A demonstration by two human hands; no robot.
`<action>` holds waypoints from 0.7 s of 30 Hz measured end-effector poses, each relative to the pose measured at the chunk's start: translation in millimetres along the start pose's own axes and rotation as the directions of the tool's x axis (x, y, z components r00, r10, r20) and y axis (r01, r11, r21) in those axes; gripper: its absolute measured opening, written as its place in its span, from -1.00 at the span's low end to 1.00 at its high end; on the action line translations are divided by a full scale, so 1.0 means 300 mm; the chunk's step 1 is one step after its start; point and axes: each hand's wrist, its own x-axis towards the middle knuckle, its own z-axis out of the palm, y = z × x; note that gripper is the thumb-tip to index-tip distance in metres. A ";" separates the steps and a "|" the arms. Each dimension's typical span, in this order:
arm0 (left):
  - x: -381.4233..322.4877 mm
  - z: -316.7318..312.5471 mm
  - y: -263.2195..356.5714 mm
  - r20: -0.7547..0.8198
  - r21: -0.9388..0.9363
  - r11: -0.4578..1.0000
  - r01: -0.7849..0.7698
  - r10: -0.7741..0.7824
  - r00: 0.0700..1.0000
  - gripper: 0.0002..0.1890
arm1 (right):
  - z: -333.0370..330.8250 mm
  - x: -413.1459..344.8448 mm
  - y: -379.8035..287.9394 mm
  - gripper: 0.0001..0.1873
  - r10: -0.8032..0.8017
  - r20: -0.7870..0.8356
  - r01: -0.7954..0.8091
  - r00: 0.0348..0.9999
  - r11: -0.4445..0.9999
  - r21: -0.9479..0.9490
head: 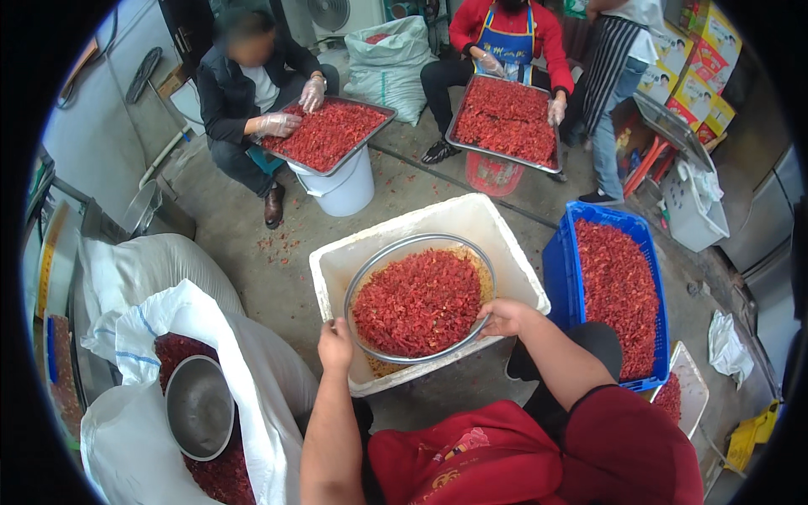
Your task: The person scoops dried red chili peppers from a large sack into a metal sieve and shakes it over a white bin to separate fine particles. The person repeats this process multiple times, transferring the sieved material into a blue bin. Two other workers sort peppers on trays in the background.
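A round metal-rimmed sieve [361,283] heaped with chopped dried red chilli pieces [416,303] is held over a white foam box [505,252]. My left hand [335,346] grips the sieve's left rim, its fingers curled near the box's edge. On the opposite side, my right hand [503,317] holds the rim with the thumb on top. Yellowish chilli seeds [382,367] show in the bottom of the box below the sieve. To my left, a metal bowl [200,407] rests on chilli inside an open white woven sack [265,379].
A blue plastic crate [562,278] full of chilli stands at right. Across from me, two gloved people hold chilli-filled trays [379,115] [560,145] above a white bucket [344,186] and a red bucket [495,173]. Another person stands behind. A hose [435,173] crosses the floor.
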 end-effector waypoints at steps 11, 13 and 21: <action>0.006 -0.092 0.315 0.353 -0.934 0.167 0.315 0.294 0.888 -0.04 | 0.103 -0.323 -0.339 -0.58 -0.533 -0.033 0.518 0.846 0.834 -0.189; 0.002 -0.099 0.322 0.347 -0.934 0.143 0.326 0.160 0.924 -0.02 | 0.130 -0.299 -0.356 -0.48 -0.614 -0.026 0.612 0.789 0.789 -0.044; -0.027 -0.120 0.365 0.313 -0.947 0.148 0.285 0.227 0.922 -0.01 | 0.122 -0.287 -0.453 -0.42 -0.567 -0.126 0.566 0.814 0.728 0.386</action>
